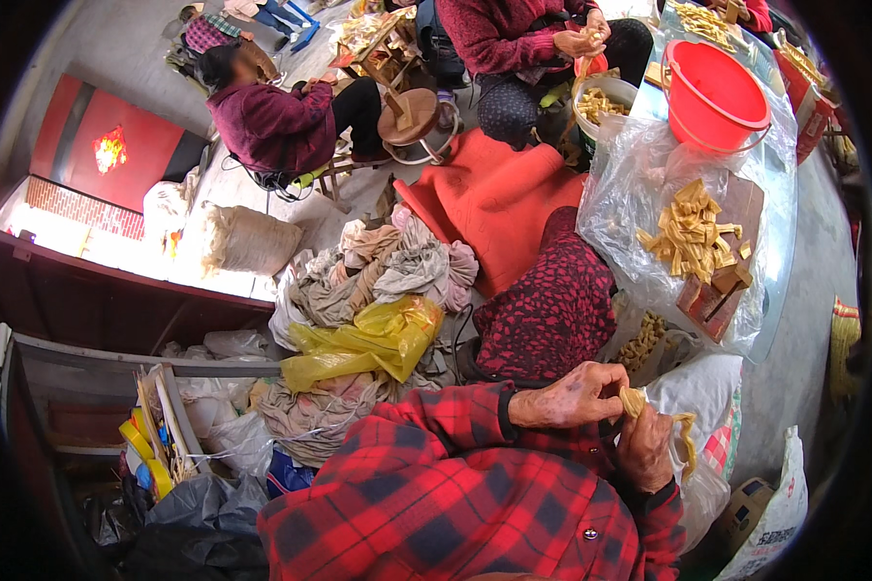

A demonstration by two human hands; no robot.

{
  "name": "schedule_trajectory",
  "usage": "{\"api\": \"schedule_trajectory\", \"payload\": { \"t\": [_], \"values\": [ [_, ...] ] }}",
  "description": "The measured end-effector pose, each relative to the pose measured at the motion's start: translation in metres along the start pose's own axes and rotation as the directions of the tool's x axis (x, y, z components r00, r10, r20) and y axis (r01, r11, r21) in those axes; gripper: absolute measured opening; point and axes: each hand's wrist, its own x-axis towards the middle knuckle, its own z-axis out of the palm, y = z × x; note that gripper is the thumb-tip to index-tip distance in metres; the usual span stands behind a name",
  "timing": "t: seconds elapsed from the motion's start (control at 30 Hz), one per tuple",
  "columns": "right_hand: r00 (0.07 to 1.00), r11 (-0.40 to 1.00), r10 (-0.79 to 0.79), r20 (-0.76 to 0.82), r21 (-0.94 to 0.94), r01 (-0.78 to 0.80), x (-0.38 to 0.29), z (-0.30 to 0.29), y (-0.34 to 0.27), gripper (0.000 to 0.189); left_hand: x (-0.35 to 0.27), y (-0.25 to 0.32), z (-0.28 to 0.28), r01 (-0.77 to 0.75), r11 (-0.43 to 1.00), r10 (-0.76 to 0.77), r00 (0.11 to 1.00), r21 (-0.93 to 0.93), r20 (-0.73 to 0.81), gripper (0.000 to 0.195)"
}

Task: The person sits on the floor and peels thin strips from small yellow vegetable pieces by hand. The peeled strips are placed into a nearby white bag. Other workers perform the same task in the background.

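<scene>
My left hand (578,396) and my right hand (645,447) meet in front of my plaid jacket, at the lower right of the head view. Between their fingers they pinch a folded tan strip (632,401), perhaps of bean curd skin or similar sheet. A loose tail of the strip hangs beside my right hand. Beyond my hands, a pile of tan strips (694,232) lies on a plastic sheet and a reddish-brown wooden board (745,210). A small wooden block (731,279) sits on the board. A bag of small tan pieces (643,341) stands near my knee.
A red bucket (719,94) stands on the glass-topped table (777,269). Heaped cloths (407,269) and a yellow plastic bag (370,334) lie left of my legs. Several people sit farther off, one beside a white bucket (603,105) of tan pieces. A round stool (409,116) stands among them.
</scene>
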Motion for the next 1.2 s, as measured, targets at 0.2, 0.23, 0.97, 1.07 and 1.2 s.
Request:
{"api": "schedule_trajectory", "payload": {
  "t": [0.2, 0.23, 0.97, 1.07, 1.2],
  "values": [
    [0.999, 0.999, -0.022, 0.036, -0.046, 0.024, 0.006, 0.002, 0.014, 0.018, 0.0, -0.013, 0.009, 0.33, 0.877, -0.284, 0.942, -0.348, 0.177, 0.024],
    [0.999, 0.996, -0.024, 0.044, -0.087, 0.028, 0.006, 0.003, 0.015, 0.018, 0.0, -0.014, 0.011, 0.317, 0.864, -0.27, 0.947, -0.392, 0.171, 0.024],
    [0.988, 0.968, -0.017, 0.154, 0.251, -0.022, 0.007, -0.055, 0.019, 0.015, -0.017, 0.022, -0.033, 0.255, 0.942, -0.195, 0.945, -0.216, 0.263, 0.026],
    [0.97, 0.912, 0.013, 0.244, 0.394, -0.111, 0.008, -0.059, 0.023, 0.011, -0.018, 0.027, -0.043, 0.3, 0.943, -0.264, 0.937, -0.141, 0.228, 0.023],
    [0.983, 0.825, 0.018, 0.181, 0.553, -0.117, 0.015, -0.051, 0.029, 0.013, -0.011, 0.023, -0.046, 0.286, 0.943, -0.242, 0.941, -0.17, 0.236, 0.018]
  ]
}}
